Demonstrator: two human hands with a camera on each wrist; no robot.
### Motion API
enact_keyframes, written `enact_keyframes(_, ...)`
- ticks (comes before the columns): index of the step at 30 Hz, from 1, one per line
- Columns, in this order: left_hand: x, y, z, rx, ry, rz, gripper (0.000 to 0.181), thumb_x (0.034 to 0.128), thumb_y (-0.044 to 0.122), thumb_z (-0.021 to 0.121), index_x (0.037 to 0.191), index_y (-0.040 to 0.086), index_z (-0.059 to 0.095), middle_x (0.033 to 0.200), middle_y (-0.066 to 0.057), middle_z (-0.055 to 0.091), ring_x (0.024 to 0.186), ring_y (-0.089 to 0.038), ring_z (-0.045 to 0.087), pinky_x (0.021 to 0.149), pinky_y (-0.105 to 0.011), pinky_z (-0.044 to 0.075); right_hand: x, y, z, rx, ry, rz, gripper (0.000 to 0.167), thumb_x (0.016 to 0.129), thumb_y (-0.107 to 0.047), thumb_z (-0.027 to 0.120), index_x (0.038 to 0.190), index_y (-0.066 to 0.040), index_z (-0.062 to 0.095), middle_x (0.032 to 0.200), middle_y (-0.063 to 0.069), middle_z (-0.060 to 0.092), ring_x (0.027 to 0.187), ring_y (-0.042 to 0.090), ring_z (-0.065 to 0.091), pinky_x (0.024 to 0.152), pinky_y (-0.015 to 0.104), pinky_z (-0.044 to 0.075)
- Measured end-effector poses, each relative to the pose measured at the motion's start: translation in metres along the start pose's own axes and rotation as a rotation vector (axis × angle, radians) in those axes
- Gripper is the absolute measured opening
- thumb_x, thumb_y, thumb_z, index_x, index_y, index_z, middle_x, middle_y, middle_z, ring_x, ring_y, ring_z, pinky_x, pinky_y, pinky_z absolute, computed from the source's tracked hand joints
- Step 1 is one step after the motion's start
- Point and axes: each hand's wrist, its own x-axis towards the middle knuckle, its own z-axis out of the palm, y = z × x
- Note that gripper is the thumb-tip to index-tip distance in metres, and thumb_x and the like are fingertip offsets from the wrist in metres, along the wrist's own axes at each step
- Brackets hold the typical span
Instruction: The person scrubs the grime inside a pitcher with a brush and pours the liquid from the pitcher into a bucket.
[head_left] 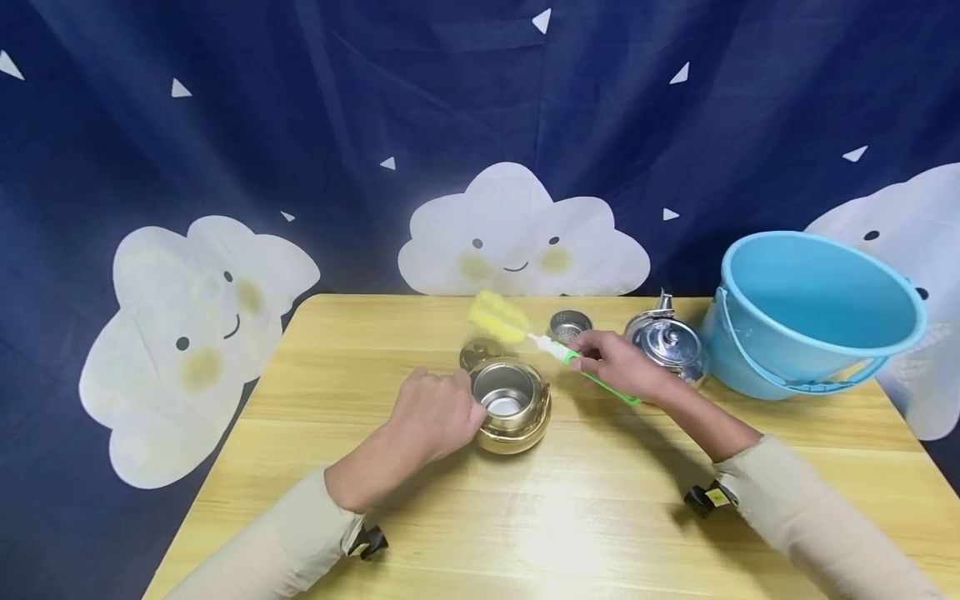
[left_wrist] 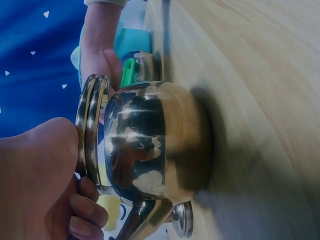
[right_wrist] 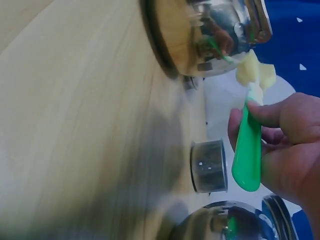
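A green-handled sponge brush point(head_left: 559, 349) is pinched by the curled fingers of the right hand point(head_left: 617, 363), held raised beyond an open kettle point(head_left: 512, 440) on the table point(head_left: 337, 354). The kettle is gripped near its rim by the left hand point(head_left: 438, 414). Lining-up appears to be in hand; next, the brush would need to be centred over the steadied kettle. A lid point(head_left: 472, 353), strainer cup point(head_left: 570, 325), second kettle point(head_left: 671, 343) and blue bucket point(head_left: 742, 367) are ranged behind and rightward.
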Motion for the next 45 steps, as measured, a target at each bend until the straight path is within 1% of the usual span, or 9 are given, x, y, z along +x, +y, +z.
enact_keyframes(6,0.001,0.000,0.000,-0.013,-0.002,-0.004,0.034,0.0919,0.029,0.051,0.062,0.019,0.038,0.055,0.005,0.035,0.047,-0.013,0.030,0.053,-0.029,0.029,-0.010,-0.004,-0.009,-0.017,0.059,0.005,0.017,0.099,-0.002,0.062,0.115,0.005,0.064,0.092,0.019,0.066,0.078,0.028,0.063,0.062,0.026,0.050)
enact_keyframes(14,0.001,0.001,-0.001,-0.006,-0.015,-0.004,0.034,0.0924,0.029,0.049,0.062,0.019,0.037,0.055,0.006,0.034,0.047,-0.012,0.029,0.052,-0.028,0.026,-0.027,-0.015,-0.022,-0.231,0.162,-0.076,0.015,0.098,-0.013,0.069,0.109,-0.002,0.070,0.081,0.006,0.066,0.068,0.016,0.059,0.065,0.025,0.046)
enact_keyframes(17,0.001,0.001,-0.002,-0.014,-0.030,-0.008,0.034,0.0931,0.029,0.048,0.062,0.019,0.037,0.055,0.005,0.035,0.048,-0.012,0.030,0.053,-0.028,0.027,-0.034,-0.019,-0.026,-0.310,0.198,-0.124,0.013,0.097,-0.015,0.071,0.105,-0.005,0.072,0.079,0.001,0.067,0.068,0.013,0.056,0.066,0.027,0.045)
enact_keyframes(22,0.001,0.001,-0.004,-0.031,-0.061,-0.024,0.034,0.0936,0.029,0.047,0.063,0.019,0.038,0.057,0.005,0.036,0.049,-0.013,0.031,0.054,-0.029,0.029,-0.043,-0.027,-0.034,-0.444,0.257,-0.250,0.007,0.092,-0.013,0.077,0.098,-0.010,0.074,0.083,-0.003,0.072,0.073,0.008,0.057,0.069,0.029,0.048)
enact_keyframes(27,0.001,0.001,-0.004,-0.039,-0.056,-0.021,0.034,0.0931,0.028,0.047,0.062,0.019,0.036,0.056,0.005,0.035,0.049,-0.012,0.029,0.054,-0.028,0.027,-0.050,-0.032,-0.040,-0.527,0.288,-0.347,0.009,0.087,-0.008,0.081,0.091,-0.014,0.075,0.080,-0.006,0.071,0.073,0.006,0.057,0.067,0.028,0.050)
enact_keyframes(33,0.001,0.001,-0.003,-0.035,-0.038,-0.014,0.034,0.0920,0.026,0.047,0.061,0.020,0.034,0.056,0.006,0.032,0.048,-0.011,0.025,0.054,-0.027,0.024,-0.055,-0.034,-0.049,-0.580,0.243,-0.381,0.011,0.086,-0.011,0.083,0.093,-0.017,0.077,0.084,-0.009,0.071,0.079,0.007,0.061,0.072,0.034,0.053)
enact_keyframes(37,0.001,0.001,-0.003,-0.037,-0.038,-0.015,0.034,0.0915,0.026,0.047,0.061,0.020,0.034,0.056,0.006,0.031,0.049,-0.011,0.024,0.054,-0.027,0.023,-0.055,-0.036,-0.055,-0.583,0.185,-0.449,0.013,0.085,-0.010,0.083,0.095,-0.015,0.077,0.089,-0.007,0.074,0.083,0.010,0.066,0.075,0.037,0.056)
enact_keyframes(41,0.000,0.001,-0.003,-0.029,-0.032,-0.002,0.035,0.0912,0.026,0.048,0.060,0.020,0.033,0.056,0.007,0.031,0.049,-0.011,0.024,0.053,-0.027,0.022,-0.054,-0.040,-0.060,-0.602,0.129,-0.538,0.016,0.083,-0.006,0.084,0.094,-0.015,0.077,0.089,-0.007,0.075,0.083,0.008,0.068,0.074,0.034,0.058)
enact_keyframes(45,0.000,0.001,-0.002,-0.014,-0.028,0.003,0.036,0.0920,0.027,0.048,0.060,0.020,0.033,0.056,0.007,0.032,0.048,-0.011,0.024,0.053,-0.027,0.023,-0.053,-0.055,-0.066,-0.664,0.063,-0.580,0.016,0.084,-0.005,0.082,0.096,-0.015,0.078,0.090,-0.007,0.074,0.083,0.006,0.069,0.073,0.031,0.059)
